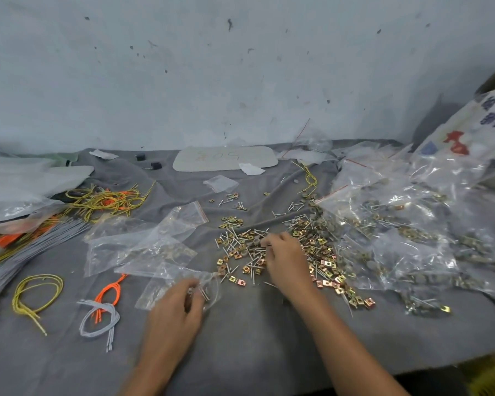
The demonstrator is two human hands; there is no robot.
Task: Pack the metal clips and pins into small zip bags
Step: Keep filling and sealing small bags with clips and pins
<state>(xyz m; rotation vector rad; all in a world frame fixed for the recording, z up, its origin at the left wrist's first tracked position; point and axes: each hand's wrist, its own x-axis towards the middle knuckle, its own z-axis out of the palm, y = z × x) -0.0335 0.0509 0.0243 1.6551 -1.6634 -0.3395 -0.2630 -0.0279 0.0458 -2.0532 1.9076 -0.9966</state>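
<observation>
A loose heap of brass-coloured metal clips and thin steel pins (242, 247) lies spread over the grey cloth at the centre. My right hand (285, 260) rests on the heap, its fingertips curled down among the pins; whether they pinch any is hidden. My left hand (175, 310) grips the mouth of a small clear zip bag (166, 284) that has a few pins in it. More clear zip bags (143, 244), some with clips inside, lie flat just behind it.
Filled plastic bags of clips and pins (397, 230) pile up at the right. Yellow, orange and grey cords (103, 200) lie at the left, with loops (37, 292) near the front. A white card (225, 158) lies by the wall. The cloth's front edge (412, 364) runs bottom right.
</observation>
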